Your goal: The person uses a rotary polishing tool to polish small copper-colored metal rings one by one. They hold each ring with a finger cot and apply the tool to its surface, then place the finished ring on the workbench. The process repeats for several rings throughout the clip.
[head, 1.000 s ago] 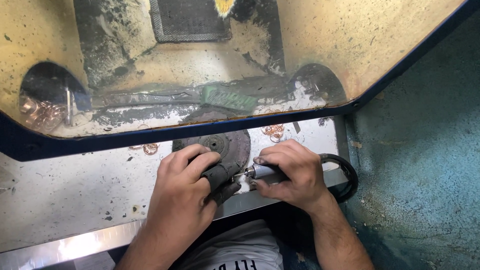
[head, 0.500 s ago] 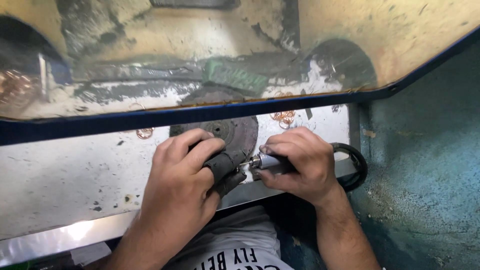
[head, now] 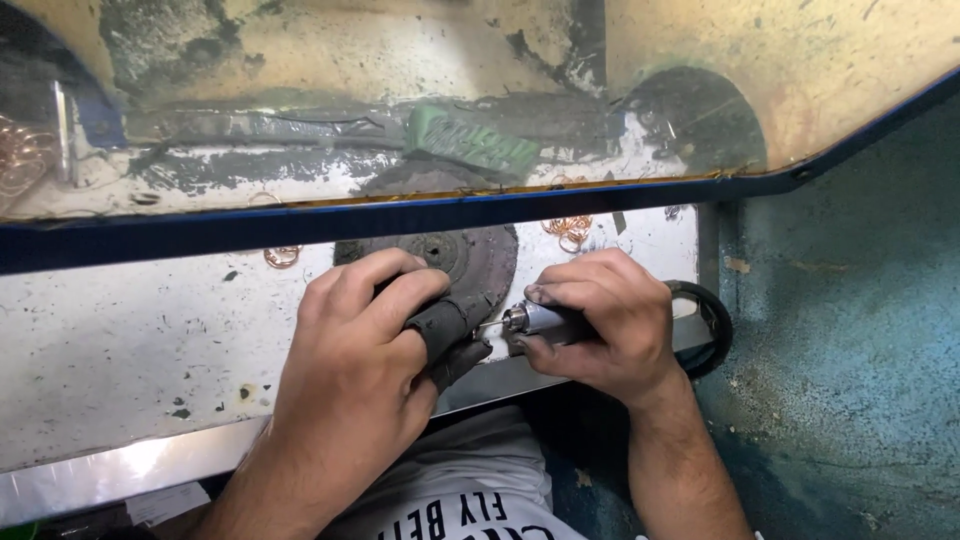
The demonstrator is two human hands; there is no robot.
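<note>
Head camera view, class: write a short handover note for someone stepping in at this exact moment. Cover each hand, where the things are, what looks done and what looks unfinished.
Left hand: clamped over a small dark part, pressing it against the worn round disc on the white bench.
Right hand: gripping a slim metal rotary tool, its thin tip pointing at the dark part.
A black cord loops behind the right hand. Copper rings lie by the blue-edged shield.
Done: part and tool are lined up.
Left: whether the tip touches the part cannot be seen.

Grimy white bench (head: 120, 350), teal wall (head: 850, 330)
</note>
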